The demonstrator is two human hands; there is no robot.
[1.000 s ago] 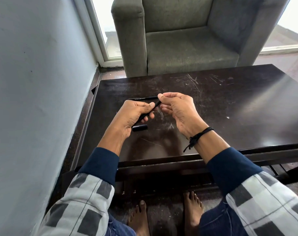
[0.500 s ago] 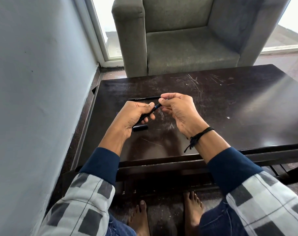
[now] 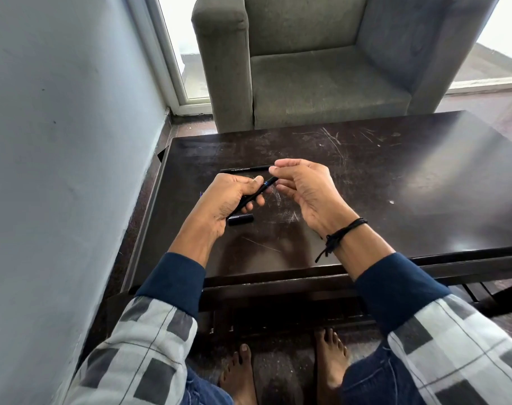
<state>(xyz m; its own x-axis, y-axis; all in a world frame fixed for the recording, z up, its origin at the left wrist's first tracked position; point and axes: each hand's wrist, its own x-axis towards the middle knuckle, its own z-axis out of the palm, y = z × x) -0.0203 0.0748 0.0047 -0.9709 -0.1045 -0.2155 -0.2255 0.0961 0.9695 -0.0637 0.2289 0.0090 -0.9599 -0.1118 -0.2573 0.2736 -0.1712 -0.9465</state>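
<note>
My left hand (image 3: 228,200) grips a black pen (image 3: 260,190) by its lower barrel, tip pointing up and right, a blue band showing near the tip. My right hand (image 3: 304,191) hovers just right of that tip with fingers curled and thumb meeting the index fingertip. Whether it touches the tip or pinches a small piece cannot be told. A black cap (image 3: 240,220) lies on the dark table (image 3: 395,171) under my left hand. A second black pen (image 3: 244,169) lies flat beyond both hands, its right end hidden behind my right fingers.
The scratched tabletop spreads to the right. A grey armchair (image 3: 322,83) stands against the table's far edge. A pale wall (image 3: 59,171) runs close along the left side. My bare feet (image 3: 284,372) rest on the floor under the table's near edge.
My right hand has eased slightly right off the pen's tip, so more of the tip and its blue band shows. My left hand keeps its grip in the same place.
</note>
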